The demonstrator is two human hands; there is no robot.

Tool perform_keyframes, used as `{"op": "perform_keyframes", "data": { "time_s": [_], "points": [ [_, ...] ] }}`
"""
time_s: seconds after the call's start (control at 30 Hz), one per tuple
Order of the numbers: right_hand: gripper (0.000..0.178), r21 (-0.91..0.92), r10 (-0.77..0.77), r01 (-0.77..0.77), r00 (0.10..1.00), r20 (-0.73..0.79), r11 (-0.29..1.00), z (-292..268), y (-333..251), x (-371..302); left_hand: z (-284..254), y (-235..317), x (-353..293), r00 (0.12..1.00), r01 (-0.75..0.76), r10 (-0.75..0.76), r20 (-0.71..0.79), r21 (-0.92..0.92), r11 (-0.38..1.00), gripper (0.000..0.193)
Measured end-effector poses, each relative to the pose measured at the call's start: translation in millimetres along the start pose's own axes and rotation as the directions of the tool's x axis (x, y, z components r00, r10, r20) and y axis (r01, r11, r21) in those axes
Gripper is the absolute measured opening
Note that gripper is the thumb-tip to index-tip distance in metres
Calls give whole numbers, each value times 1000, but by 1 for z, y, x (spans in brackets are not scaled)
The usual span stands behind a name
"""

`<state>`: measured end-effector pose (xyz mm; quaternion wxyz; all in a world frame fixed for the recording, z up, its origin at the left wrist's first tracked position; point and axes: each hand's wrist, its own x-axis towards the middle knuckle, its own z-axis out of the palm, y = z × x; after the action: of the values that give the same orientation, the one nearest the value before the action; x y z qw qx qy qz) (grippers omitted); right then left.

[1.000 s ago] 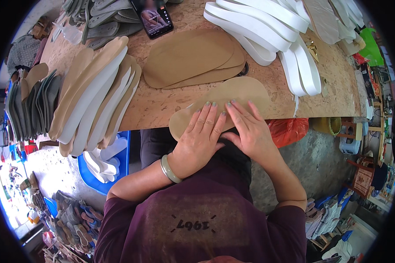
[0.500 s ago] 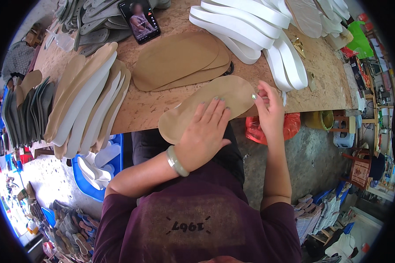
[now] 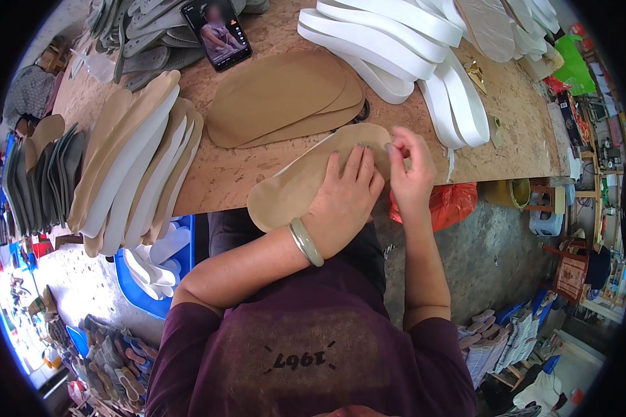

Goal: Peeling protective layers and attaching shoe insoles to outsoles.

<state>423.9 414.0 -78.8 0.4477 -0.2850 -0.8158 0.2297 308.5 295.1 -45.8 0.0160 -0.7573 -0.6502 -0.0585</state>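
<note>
A tan-covered insole (image 3: 289, 189) lies slantwise at the table's near edge, its near-left end sticking out over my lap. A thin white strip shows along its far-left side. My left hand (image 3: 348, 193) rests flat on its top, fingers stretched out and pressing down. At the insole's right end, my right hand (image 3: 412, 170) has its fingers curled, with thumb and fingertips at the tan edge. Just beyond lie several loose tan sheets (image 3: 271, 97) in a spread stack. To the left stands a row of tan-covered insoles (image 3: 129, 163) with white sides.
White soles (image 3: 375, 42) are piled at the far right, grey soles (image 3: 149, 35) at the far left beside a phone (image 3: 217, 35). Darker insoles (image 3: 45, 174) line the left edge. Below the table are a blue bin (image 3: 142, 295) with white pieces and a red plastic bag (image 3: 454, 205).
My left hand has slid right along the insole. My right hand has come in to the insole's right end, its fingers now curled at the edge. The insole has shifted slightly left.
</note>
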Motion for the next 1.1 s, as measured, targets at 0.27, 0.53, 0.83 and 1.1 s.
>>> {"op": "perform_keyframes", "data": {
  "time_s": [0.27, 0.53, 0.83, 1.1],
  "points": [
    [37, 121, 251, -249, 968, 3, 961, 0, 1, -7, 1, 2, 11, 999, 22, -22, 44, 11, 1000, 69],
    [52, 106, 403, -413, 909, 105, 905, -1, -2, -9, 2, 3, 4, 999, 38, -37, -11, 28, 999, 86],
    [52, -49, 430, -427, 900, 69, 903, 10, 2, -2, -9, -5, -38, 997, 79, -80, -6, -105, 991, 88],
    [41, -8, 517, -518, 854, -58, 855, 7, 4, -4, -8, -6, -39, 995, 84, -89, -38, -135, 987, 81]
  ]
}}
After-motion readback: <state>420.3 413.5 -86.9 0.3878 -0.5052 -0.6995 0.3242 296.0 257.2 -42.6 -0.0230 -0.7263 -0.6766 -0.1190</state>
